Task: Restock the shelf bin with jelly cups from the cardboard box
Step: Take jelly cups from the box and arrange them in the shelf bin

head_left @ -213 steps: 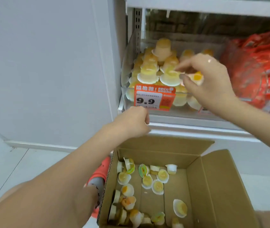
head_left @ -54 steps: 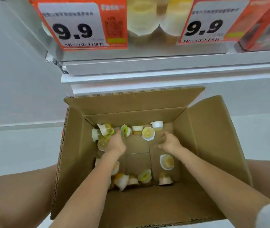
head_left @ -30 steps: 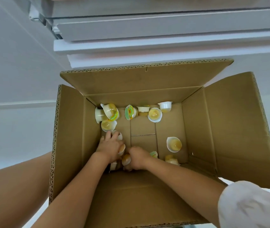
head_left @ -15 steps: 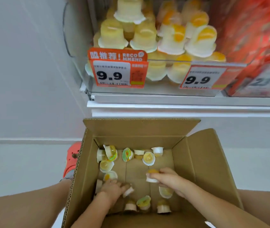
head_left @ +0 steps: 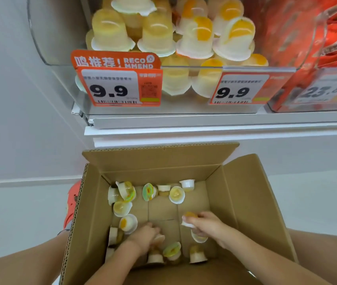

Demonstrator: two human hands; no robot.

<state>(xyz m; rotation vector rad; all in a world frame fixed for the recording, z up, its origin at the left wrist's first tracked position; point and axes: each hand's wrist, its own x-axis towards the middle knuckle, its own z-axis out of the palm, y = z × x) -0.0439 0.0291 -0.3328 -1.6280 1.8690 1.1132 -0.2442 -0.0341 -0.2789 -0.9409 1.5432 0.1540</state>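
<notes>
An open cardboard box [head_left: 243, 202] sits on the floor below the shelf, with several loose jelly cups [head_left: 123, 194] scattered on its bottom. Both my hands are inside it. My right hand [head_left: 208, 226] holds an orange-topped jelly cup [head_left: 189, 218] lifted a little off the bottom. My left hand [head_left: 145, 236] is curled round another jelly cup [head_left: 159, 238] near the box's front. Above, the clear shelf bin [head_left: 46, 52] holds a pile of upside-down jelly cups [head_left: 157, 33].
Two orange 9.9 price tags [head_left: 118, 87] hang on the bin's front. Red snack packs [head_left: 315, 38] fill the bin to the right. The white shelf edge [head_left: 204, 120] juts out over the box. An orange shoe [head_left: 71, 206] lies left of the box on the white floor.
My head has tilted up a little, so the bin shows larger. My right hand has lifted its cup slightly, and my left hand has closed round a cup.
</notes>
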